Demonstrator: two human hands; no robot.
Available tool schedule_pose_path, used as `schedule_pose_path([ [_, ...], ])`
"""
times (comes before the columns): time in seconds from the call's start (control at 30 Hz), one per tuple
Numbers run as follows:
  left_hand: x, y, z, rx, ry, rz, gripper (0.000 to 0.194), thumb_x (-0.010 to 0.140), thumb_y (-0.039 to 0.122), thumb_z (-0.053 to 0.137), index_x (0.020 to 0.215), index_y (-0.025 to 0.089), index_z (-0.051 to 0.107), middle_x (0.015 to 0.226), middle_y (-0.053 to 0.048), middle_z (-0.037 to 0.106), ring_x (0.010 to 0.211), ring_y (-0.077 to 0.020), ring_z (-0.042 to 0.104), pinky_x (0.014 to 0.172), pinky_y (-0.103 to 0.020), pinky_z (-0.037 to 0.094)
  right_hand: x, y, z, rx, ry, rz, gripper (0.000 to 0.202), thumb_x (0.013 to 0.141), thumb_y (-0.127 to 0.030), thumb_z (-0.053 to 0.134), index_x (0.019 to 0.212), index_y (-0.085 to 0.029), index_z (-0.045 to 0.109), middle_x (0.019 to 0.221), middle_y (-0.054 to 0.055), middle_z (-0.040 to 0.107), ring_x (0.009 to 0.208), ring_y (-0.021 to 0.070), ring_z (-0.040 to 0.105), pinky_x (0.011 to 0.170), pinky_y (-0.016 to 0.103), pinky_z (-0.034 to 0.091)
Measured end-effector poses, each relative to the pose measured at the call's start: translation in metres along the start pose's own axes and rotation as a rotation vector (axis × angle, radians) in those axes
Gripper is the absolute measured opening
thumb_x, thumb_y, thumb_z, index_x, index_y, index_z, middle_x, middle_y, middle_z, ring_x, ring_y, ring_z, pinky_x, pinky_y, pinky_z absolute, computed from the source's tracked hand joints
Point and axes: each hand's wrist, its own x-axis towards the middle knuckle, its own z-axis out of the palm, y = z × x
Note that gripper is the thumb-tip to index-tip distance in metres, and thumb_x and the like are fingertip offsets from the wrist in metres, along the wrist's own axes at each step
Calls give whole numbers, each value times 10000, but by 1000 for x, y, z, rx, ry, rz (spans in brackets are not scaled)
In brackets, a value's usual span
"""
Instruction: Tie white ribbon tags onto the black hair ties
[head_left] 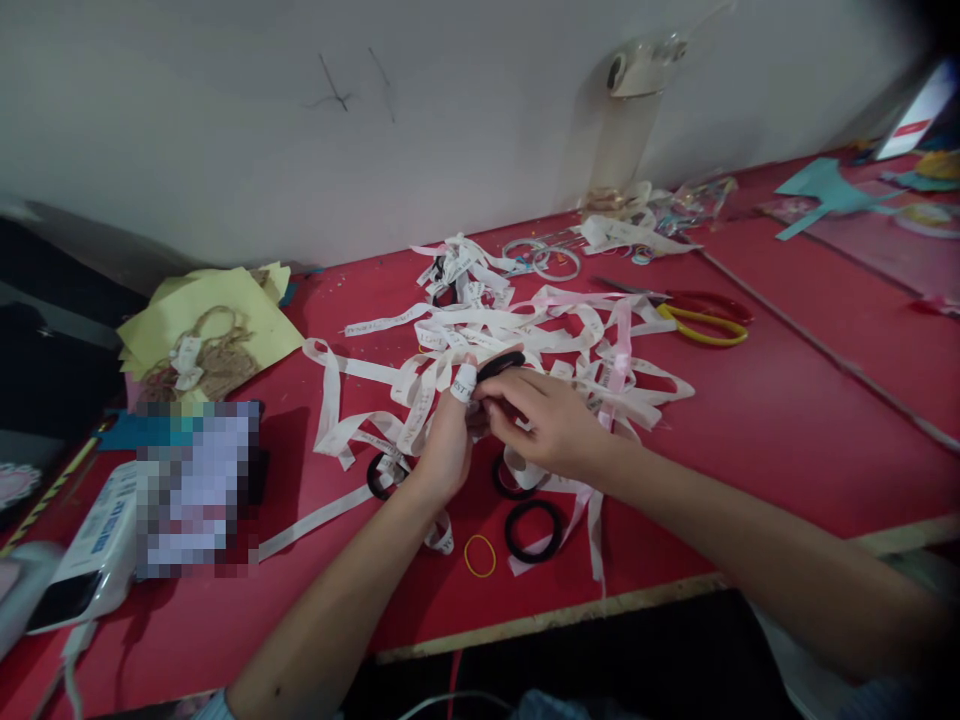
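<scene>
My left hand (pixel 447 440) and my right hand (pixel 541 415) meet over the middle of a red table (pixel 750 420). Together they hold a black hair tie (pixel 501 364), with white printed ribbon (pixel 463 382) wrapped around my left thumb. A tangle of white and pink ribbon (pixel 525 340) lies on the table just behind the hands. Three more black hair ties (pixel 533 531) lie near my wrists, one partly hidden under my right hand. A yellow rubber band (pixel 480 555) sits by the front edge.
Scissors with red and yellow handles (pixel 701 315) lie to the right. Yellow paper with twine (pixel 210 335) sits at the left, a white device (pixel 90 560) at the front left. A clear bottle (pixel 626 130) stands by the wall. Teal paper cut-outs (pixel 825 190) lie far right.
</scene>
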Motion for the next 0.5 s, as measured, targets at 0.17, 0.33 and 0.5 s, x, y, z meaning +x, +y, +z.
schedule_pose_path([
  [0.17, -1, 6, 2, -64, 39, -42, 250, 835, 441, 532, 837, 192, 542, 603, 44, 543, 551, -106, 519, 493, -204, 386, -1, 5, -1, 69, 20, -78, 265, 838, -82, 436, 1030, -180, 590, 924, 69, 640, 888, 192, 578, 792, 349, 489],
  [0.33, -2, 10, 2, -159, 1, -37, 249, 825, 386, 564, 718, 186, 461, 575, 74, 459, 463, -59, 413, 471, -189, 352, -4, 10, 0, 112, 79, -131, 352, 817, -13, 429, 1073, -183, 600, 1024, 68, 647, 992, 175, 591, 852, 332, 508],
  [0.5, -1, 10, 2, -170, 42, -36, 211, 799, 374, 602, 764, 189, 507, 606, 64, 504, 471, -66, 429, 453, -187, 334, -3, 11, 0, 58, 121, -145, 278, 869, -56, 476, 1052, -202, 626, 1038, 59, 658, 1001, 158, 614, 865, 309, 526],
])
